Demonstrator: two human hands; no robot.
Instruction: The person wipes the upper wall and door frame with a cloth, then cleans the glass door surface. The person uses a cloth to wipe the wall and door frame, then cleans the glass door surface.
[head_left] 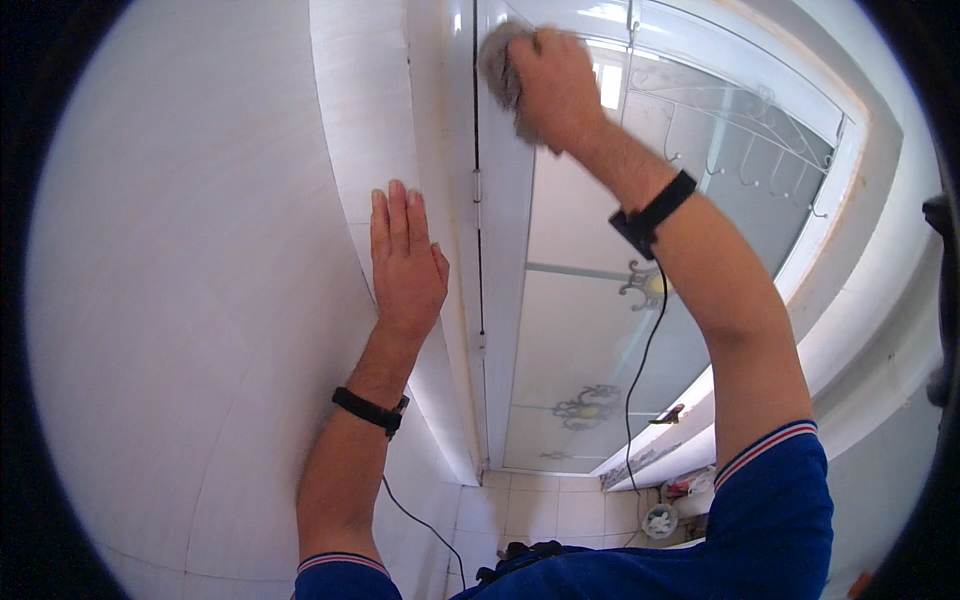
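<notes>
High up on a white-framed glass door (580,350), my right hand (562,85) is closed round a grey-brown cloth (498,65). The cloth is pressed to the upper part of the white frame (503,190), near the hinge side. My left hand (408,255) lies flat with its fingers stretched out against the white wall strip (362,110) beside the frame, and holds nothing. A hinge (477,186) shows on the dark gap between the door and its surround.
Below the door is a tiled floor (530,505), with a small round bin (660,521) holding white scraps at the right. A white metal rack with hooks (750,165) hangs across the glass. A dark door handle (667,415) sticks out lower down. Thin black cables (640,370) trail from both wristbands.
</notes>
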